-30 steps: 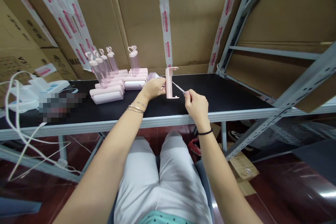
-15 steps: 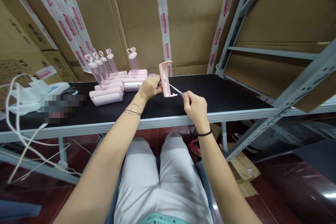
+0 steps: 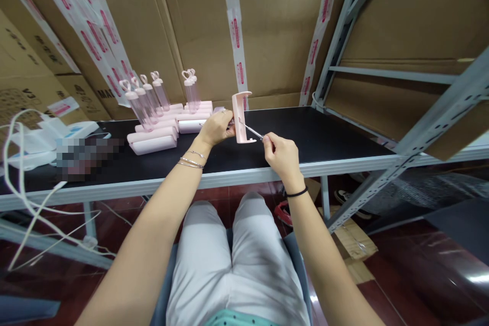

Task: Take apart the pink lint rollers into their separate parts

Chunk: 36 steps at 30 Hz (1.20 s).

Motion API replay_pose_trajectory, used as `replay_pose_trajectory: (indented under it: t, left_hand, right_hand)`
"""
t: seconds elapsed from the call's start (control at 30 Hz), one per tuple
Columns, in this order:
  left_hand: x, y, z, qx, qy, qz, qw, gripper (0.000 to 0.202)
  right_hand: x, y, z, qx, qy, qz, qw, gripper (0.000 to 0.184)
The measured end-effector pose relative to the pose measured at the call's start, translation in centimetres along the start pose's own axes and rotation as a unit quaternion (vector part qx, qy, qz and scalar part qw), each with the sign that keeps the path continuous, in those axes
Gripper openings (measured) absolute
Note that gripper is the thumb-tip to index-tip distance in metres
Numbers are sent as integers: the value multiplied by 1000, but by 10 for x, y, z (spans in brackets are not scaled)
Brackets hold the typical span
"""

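My left hand (image 3: 216, 128) is closed around a pink plastic bracket-shaped part (image 3: 240, 116), holding it upright just above the black table top (image 3: 328, 135). My right hand (image 3: 280, 153) pinches the handle of a thin metal tool (image 3: 251, 131), like a small screwdriver. The tool's tip points up and left into the inner side of the pink part.
Several finished pink units with clear tubes (image 3: 155, 112) stand in rows at the back left of the table. A white device with cables (image 3: 42, 137) lies at the far left. Cardboard boxes (image 3: 198, 25) form the back wall. A grey metal shelf frame (image 3: 401, 147) runs along the right.
My left hand lifted the pink part off the table and tilted it slightly. My right hand followed with the tool, moving a little left.
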<state>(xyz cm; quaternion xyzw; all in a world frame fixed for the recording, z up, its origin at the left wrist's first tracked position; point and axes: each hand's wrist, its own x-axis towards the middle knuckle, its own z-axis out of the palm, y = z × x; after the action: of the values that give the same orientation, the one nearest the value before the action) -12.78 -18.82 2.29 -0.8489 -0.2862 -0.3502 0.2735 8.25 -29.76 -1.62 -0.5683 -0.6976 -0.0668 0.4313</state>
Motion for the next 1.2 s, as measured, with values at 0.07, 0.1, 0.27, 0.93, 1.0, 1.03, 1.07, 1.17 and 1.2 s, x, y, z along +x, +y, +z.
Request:
replay_pose_trajectory:
  t: [0.07,0.1,0.27,0.93,1.0,1.03,1.07,1.17,1.2]
  left_hand:
    - [-1,1,-1,7,-11,-6,1000,25]
    - [-1,2,-2,10,-19,-9,1000,25]
    - [-2,5,-5,11,-79,-12,997,17]
    - [-1,6,1,45,-123,-173,976,32]
    - [-4,4,5,44,-139,-179,973,39]
    - [-5,4,6,38,-158,-175,971,43]
    - [-6,5,8,29,-180,-167,969,48]
    - [-6,9,6,21,-230,-166,959,56]
    - [-6,10,3,30,-246,-178,952,56]
  right_hand:
    - [1,1,-1,6,-17,2,1000,31]
    - [2,2,-2,9,-28,4,1000,31]
    - [6,8,-6,-2,-68,1,998,30]
    - [13,-2,-2,-139,-121,126,975,35]
    - [13,-4,-2,-144,-123,135,973,36]
    - [13,-4,-2,-145,-121,137,972,37]
    - [12,-5,-2,-146,-120,139,972,37]
    - [11,-3,-1,-153,-119,142,971,34]
    - [12,-2,-1,-155,-122,140,970,34]
